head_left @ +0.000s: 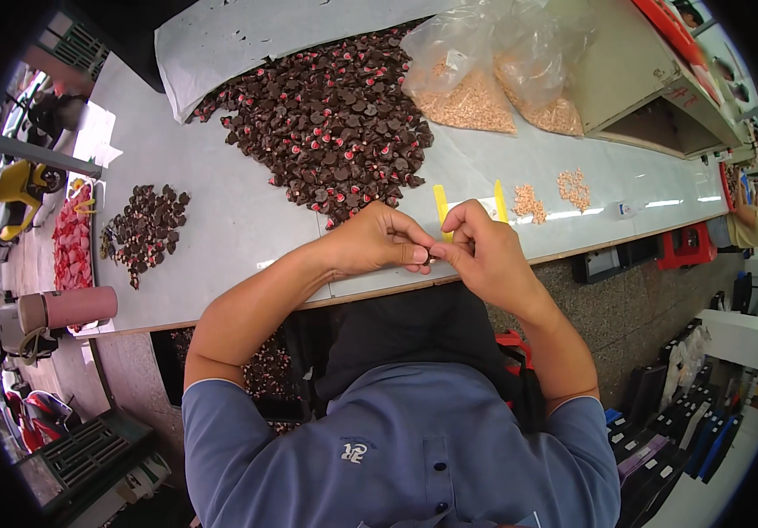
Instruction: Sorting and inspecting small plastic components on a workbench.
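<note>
My left hand and my right hand meet over the table's near edge. Their thumbs and fingertips pinch a small dark part with a pale tip; the fingers cover most of it. Just beyond my right hand lies a pale piece with two upright yellow strips. A large heap of small dark brown parts with pink-red marks spreads past my left hand. To the right of the yellow strips are two little clusters of small tan pieces.
A smaller pile of dark parts sits at the left, near a pink tumbler and a tray of pink-red pieces. Clear bags of tan pieces stand at the back, beside a beige metal box. A red stool is beyond the table's right side.
</note>
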Demonstrator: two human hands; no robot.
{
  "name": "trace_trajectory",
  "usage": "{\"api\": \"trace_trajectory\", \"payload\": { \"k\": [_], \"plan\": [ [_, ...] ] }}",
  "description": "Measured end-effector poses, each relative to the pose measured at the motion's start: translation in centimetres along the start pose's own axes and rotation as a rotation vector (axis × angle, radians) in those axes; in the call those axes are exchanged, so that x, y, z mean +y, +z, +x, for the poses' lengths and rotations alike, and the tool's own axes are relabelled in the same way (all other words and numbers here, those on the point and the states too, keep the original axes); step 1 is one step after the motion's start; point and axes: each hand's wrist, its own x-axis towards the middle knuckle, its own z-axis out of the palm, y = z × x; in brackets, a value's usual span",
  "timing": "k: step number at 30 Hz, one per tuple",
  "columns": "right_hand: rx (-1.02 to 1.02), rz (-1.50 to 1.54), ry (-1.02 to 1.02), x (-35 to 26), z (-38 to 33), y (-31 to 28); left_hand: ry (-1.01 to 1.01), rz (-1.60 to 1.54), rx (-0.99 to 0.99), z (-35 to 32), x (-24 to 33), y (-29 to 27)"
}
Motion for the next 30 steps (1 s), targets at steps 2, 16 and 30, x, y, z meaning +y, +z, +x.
{"api": "trace_trajectory", "payload": {
  "k": [2,16,30],
  "plan": [
    [-0.023,-0.048,-0.005,0.0,0.0,-0.1,0.016,0.029,-0.02,0.2,-0.2,0.1],
    [0.636,0.384,-0.032,4.4,-3.2,-2.5,0.115,0.06,-0.033,-1.0,1.6,-0.3],
    [0.699,0.289,-0.04,8.6,-4.8,-4.7,0.396,1.727,1.442,-16.2,0.8,-12.4]
  ]
}}
